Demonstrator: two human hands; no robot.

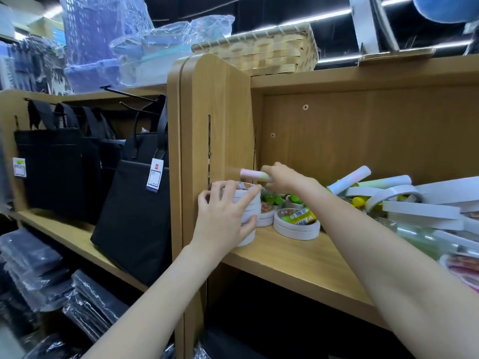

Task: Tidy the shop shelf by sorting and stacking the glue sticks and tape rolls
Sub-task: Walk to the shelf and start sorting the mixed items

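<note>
Tape rolls [248, 212] stand in a tall stack at the near corner of the shelf board [293, 257], hard against the upright side panel [215, 130], and the left hand [223, 216] holds that stack with thumb and fingers curled round its side. By my reading this is the steadying half of a sorting step — the column is being kept square while the other hand works behind it. Just right of the panel and above the stack, the right hand [281, 178] pinches a pastel glue stick [252, 174], held level with its pink end pointing at the panel. The stick seems bound for the back corner behind the stack; the next move would call for setting it down there without nudging the column, and for the left hand to keep its hold until it lies still. Further right of the panel, two shorter stacks of tape [296, 226] sit on the board, then a loose heap of glue sticks and large white rolls [404, 200] not yet sorted — most of the work looks undone. Above the panel, on the shelf top, a woven basket [261, 53] sits; what it holds cannot be seen.
</note>
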